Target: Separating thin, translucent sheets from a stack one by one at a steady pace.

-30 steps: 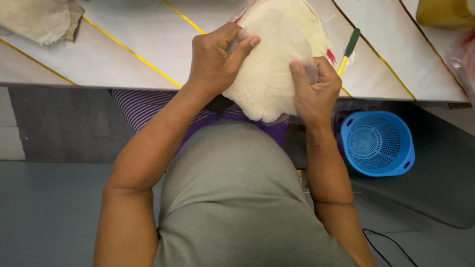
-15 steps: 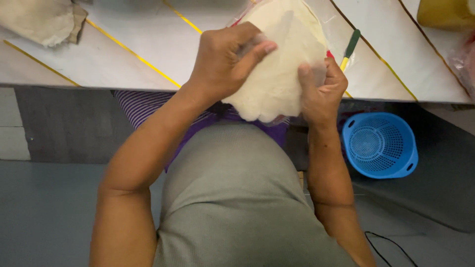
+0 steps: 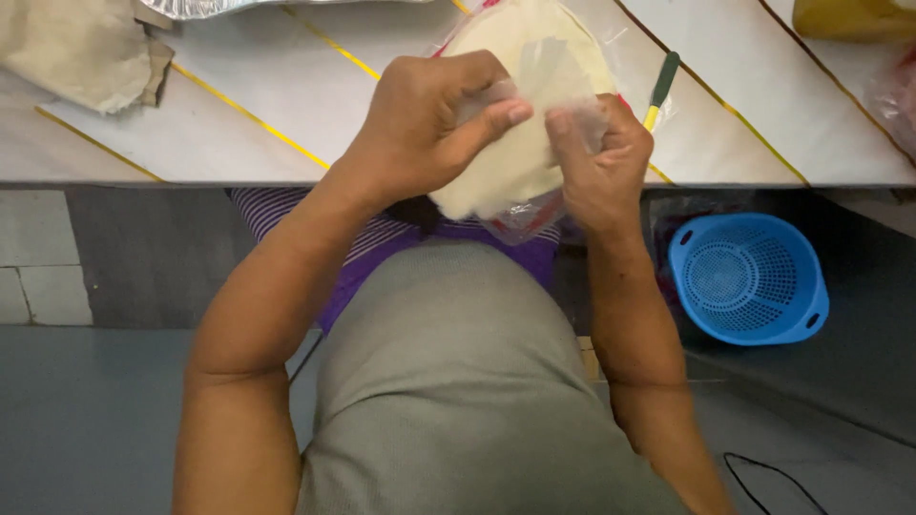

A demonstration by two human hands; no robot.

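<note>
Both hands (image 3: 429,124) (image 3: 596,162) pinch thin clear plastic bag (image 3: 534,205), pale round flatbreads (image 3: 506,162) inside.

Left of the two hands, the white counter with yellow stripes (image 3: 239,143) lies bare up to the crumpled beige cloth (image 3: 81,52) at the far left. To their right, a green-handled tool (image 3: 660,88) lies close, then open surface. Below, a blue perforated plastic basket (image 3: 749,278) occupies the floor on the right.

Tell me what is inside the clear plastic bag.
The clear plastic bag holds a stack of pale round flatbreads. The left hand and right hand cover part of it, so no count is possible.
</note>
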